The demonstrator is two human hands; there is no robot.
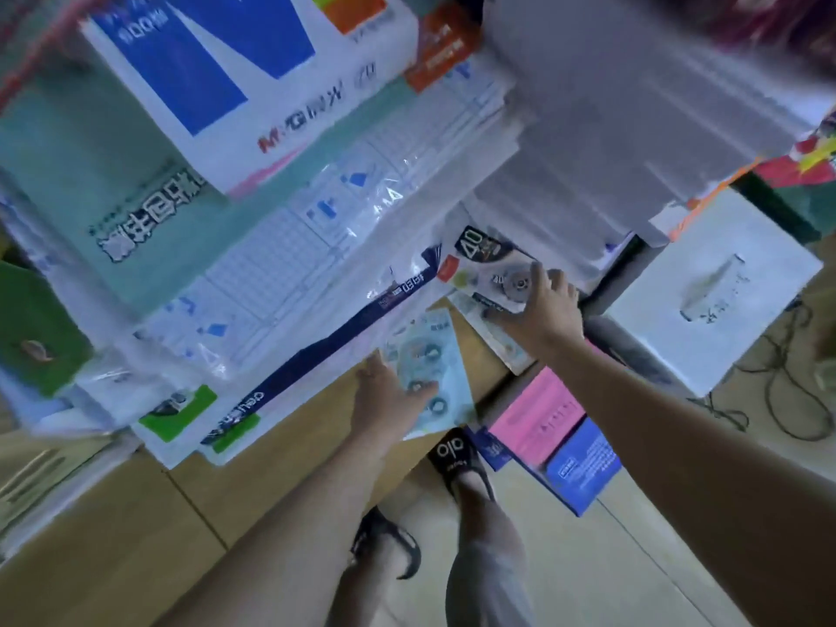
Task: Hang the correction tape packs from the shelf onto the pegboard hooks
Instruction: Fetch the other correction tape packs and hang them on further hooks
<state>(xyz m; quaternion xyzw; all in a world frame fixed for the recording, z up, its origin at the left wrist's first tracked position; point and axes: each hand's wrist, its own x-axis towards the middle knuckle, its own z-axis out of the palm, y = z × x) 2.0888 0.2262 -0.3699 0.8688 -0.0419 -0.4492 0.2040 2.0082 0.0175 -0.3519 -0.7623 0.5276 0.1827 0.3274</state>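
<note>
Pale-blue correction tape pack (pixel 432 373) sits in your left hand (pixel 384 400), thumb pinching it, at 6 o'clock of the shelf (pixel 457 355). At 2 o'clock from it, your right hand (pixel 545 305) has fingers (pixel 538 276) curled on a black-labelled pack (pixel 491 273).

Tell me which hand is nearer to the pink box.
The right. The right hand grips a tape pack just above the pink box. The left hand holds a pale blue pack further left.
</note>
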